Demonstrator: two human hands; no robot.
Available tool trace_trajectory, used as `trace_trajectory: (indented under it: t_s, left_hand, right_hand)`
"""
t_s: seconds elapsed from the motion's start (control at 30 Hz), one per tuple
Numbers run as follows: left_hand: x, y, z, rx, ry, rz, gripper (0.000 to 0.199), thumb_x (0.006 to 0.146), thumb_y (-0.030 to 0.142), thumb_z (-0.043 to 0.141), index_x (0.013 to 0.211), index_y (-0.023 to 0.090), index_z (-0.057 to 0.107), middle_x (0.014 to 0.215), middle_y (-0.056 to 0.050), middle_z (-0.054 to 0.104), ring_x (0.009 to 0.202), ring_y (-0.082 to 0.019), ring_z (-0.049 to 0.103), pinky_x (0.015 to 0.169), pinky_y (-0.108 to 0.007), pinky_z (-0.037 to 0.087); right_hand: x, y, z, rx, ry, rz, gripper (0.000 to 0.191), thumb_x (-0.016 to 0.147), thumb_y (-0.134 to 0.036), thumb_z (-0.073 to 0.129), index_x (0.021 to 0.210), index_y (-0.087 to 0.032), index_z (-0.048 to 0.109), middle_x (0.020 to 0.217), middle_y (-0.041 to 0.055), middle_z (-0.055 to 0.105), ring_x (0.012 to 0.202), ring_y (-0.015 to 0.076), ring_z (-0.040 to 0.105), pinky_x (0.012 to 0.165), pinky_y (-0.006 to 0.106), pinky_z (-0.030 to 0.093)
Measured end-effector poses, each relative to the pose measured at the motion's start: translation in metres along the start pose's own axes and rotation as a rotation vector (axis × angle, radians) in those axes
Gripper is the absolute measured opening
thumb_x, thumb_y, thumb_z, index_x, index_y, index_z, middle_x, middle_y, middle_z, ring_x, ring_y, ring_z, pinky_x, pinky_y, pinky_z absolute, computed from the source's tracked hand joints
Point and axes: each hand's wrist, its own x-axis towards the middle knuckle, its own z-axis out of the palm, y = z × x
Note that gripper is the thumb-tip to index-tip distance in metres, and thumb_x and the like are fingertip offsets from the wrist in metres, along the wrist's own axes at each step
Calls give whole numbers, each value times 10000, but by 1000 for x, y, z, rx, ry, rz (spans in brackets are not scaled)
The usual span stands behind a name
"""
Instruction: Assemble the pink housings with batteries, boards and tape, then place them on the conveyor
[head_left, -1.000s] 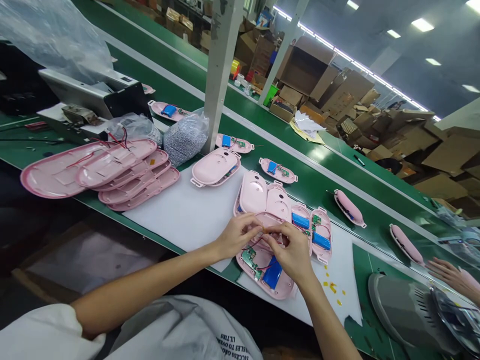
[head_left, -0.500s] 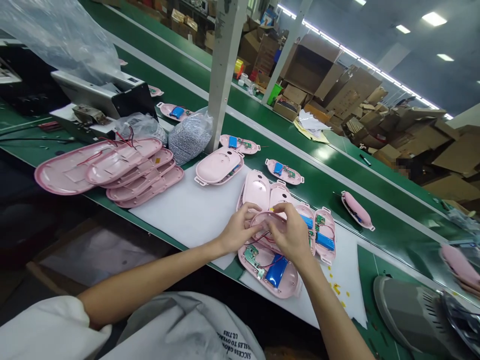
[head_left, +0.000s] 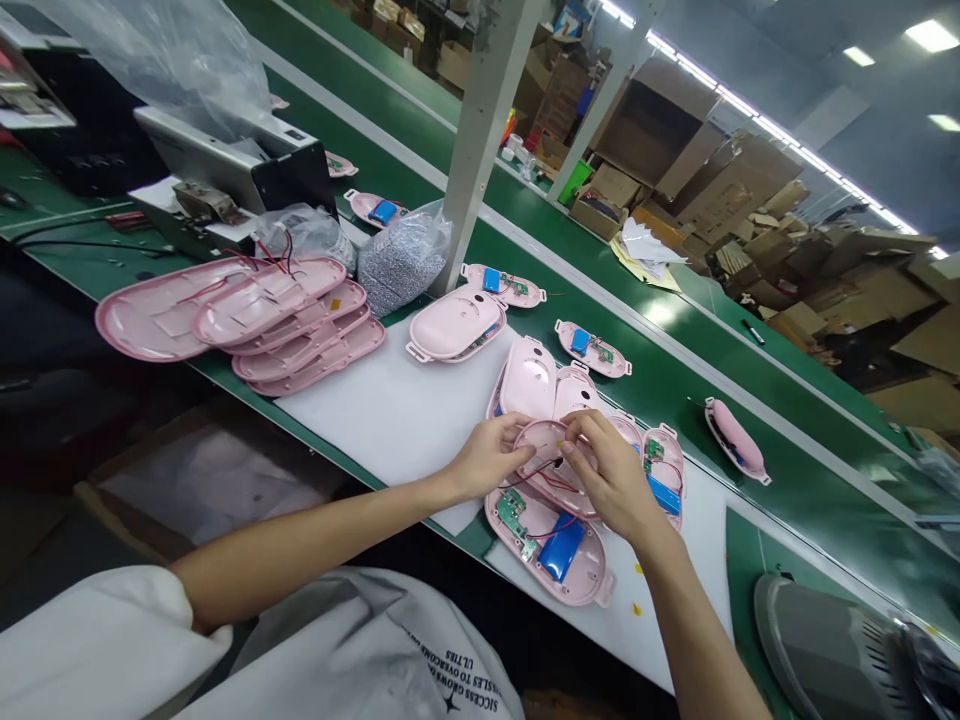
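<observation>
My left hand [head_left: 491, 457] grips the left edge of a pink shell cover [head_left: 543, 440], its inner side facing me. On the cover's right edge, my right hand [head_left: 604, 465] has its fingers bent round the rim. Red and dark wires run between this cover and a pink shell base [head_left: 592, 580] just below it. In that base lie a blue battery [head_left: 561, 547] and a green circuit board [head_left: 514, 512]. A small yellow piece shows on the cover near my right fingertips. Behind my hands, closed pink shells [head_left: 530, 380] stand close together.
Stacked pink covers [head_left: 315, 375] lie at the left, beside a bag of grey pellets [head_left: 401, 262]. A metal post [head_left: 484, 140] rises behind. Open shells [head_left: 594, 350] sit on the green belt. A grey machine [head_left: 832, 640] stands at the right.
The view has shifted, so the bench items sit further right. The held cover is tilted more toward me, showing its inside. My right fingers have moved to its upper right edge.
</observation>
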Motion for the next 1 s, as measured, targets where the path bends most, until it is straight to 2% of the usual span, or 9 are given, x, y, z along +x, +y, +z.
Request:
trace_trajectory:
  t_s: [0.13, 0.37, 0.43, 0.5, 0.6, 0.73, 0.83, 0.93, 1.0]
  left_hand:
    - [-1, 0, 1, 25, 10, -3, 316, 814, 239, 625, 1110, 136, 588, 824, -39, 663, 659, -128, 618, 570, -203, 481]
    - [-4, 3, 1, 31, 15, 53, 280, 798, 223, 630, 1063, 132, 610, 806, -41, 668, 732, -154, 642, 646, -230, 498]
    - [-4, 3, 1, 56, 17, 72, 275, 796, 220, 631, 1056, 132, 610, 812, -42, 671, 750, -157, 645, 660, -231, 498]
    - [-3, 4, 0, 81, 10, 68, 285, 797, 223, 628, 1065, 131, 601, 835, -48, 675, 738, -154, 644, 641, -224, 493]
    - [-4, 5, -1, 114, -2, 45, 300, 810, 250, 622, 1083, 133, 579, 883, -60, 679, 709, -152, 643, 596, -217, 486]
    - [-4, 5, -2, 118, -18, 42, 295, 826, 300, 623, 1069, 141, 568, 906, -65, 678, 720, -156, 650, 610, -223, 500]
    - [-2, 4, -4, 120, -12, 22, 314, 821, 314, 634, 1077, 148, 560, 899, -61, 672, 720, -157, 649, 616, -228, 508]
    - [2, 8, -6, 113, -7, 10, 338, 805, 346, 649, 1060, 152, 541, 941, -66, 662, 764, -182, 655, 646, -260, 531]
    - [3, 16, -7, 182, -29, 34, 378, 793, 398, 658, 1063, 159, 546, 1015, -73, 658, 867, -214, 653, 741, -293, 540]
  right_hand:
    - [0, -4, 7, -201, -57, -4, 133, 952, -241, 384, 909, -210, 506, 1087, 53, 555, 901, 177, 545, 765, 303, 412]
    - [0, -3, 30, -399, 90, -39, 149, 914, -204, 423, 834, -198, 549, 1007, 56, 571, 898, 190, 522, 705, 285, 382]
    - [2, -5, 31, -438, 139, 18, 115, 874, -222, 482, 783, -198, 549, 953, 46, 588, 874, 192, 528, 671, 281, 361]
    - [4, -8, 32, -443, 194, 137, 136, 823, -275, 558, 719, -197, 519, 865, 24, 595, 800, 180, 537, 620, 272, 326]
    - [7, -13, 31, -422, 220, 292, 216, 747, -348, 634, 741, -203, 475, 732, -16, 576, 636, 145, 500, 559, 254, 260]
    - [11, -12, 24, -354, 180, 344, 279, 703, -376, 659, 839, -220, 471, 633, -51, 547, 535, 131, 444, 532, 239, 240]
    - [16, 1, 16, -192, 141, 343, 250, 708, -355, 664, 853, -224, 508, 633, -47, 580, 531, 134, 475, 536, 238, 278]
    - [24, 11, 14, 45, 103, 281, 140, 746, -248, 633, 852, -216, 547, 707, -25, 648, 586, 131, 551, 575, 232, 352]
    - [26, 7, 15, 135, 108, 243, 137, 752, -179, 621, 870, -210, 559, 729, -19, 664, 622, 133, 586, 591, 226, 387]
